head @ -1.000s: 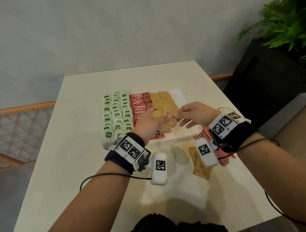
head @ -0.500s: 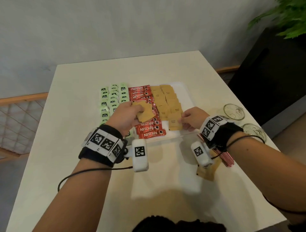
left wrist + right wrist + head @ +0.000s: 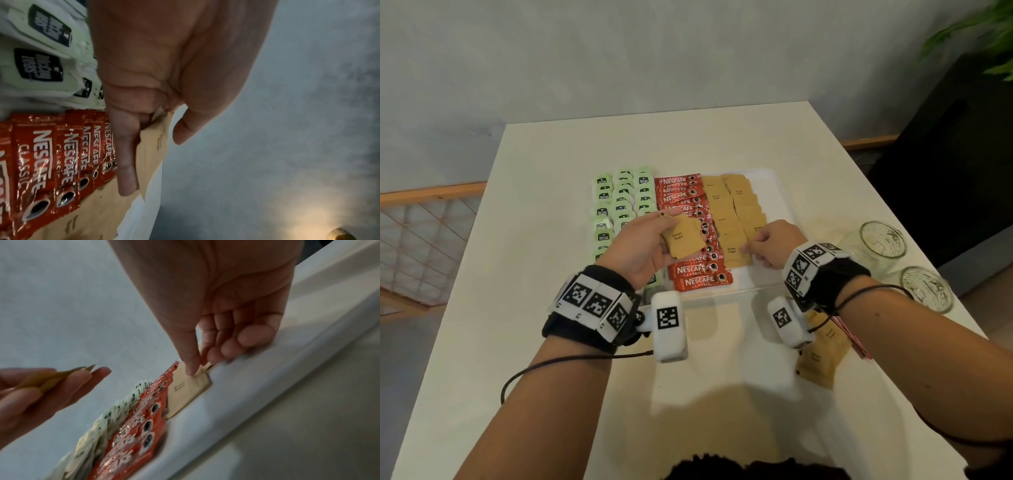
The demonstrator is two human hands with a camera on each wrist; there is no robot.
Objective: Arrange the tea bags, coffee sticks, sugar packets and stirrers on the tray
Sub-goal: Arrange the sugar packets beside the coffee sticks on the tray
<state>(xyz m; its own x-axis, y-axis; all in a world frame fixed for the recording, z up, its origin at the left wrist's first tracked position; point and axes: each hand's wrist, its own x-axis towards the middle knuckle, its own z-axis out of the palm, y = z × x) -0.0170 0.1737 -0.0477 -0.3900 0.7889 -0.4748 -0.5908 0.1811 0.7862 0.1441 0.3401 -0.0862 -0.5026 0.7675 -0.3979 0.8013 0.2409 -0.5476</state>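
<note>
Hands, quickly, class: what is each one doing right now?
Left hand: holds a few brown sugar packets.
Right hand: pinches the nearest sugar packet on the tray.

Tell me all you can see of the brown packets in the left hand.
A small stack of tan paper sugar packets, flat and squarish, the top one printed "Brown Sugar". The left hand pinches one edge between thumb and fingers, holding it tilted above the red coffee sticks. The count is unclear.
</note>
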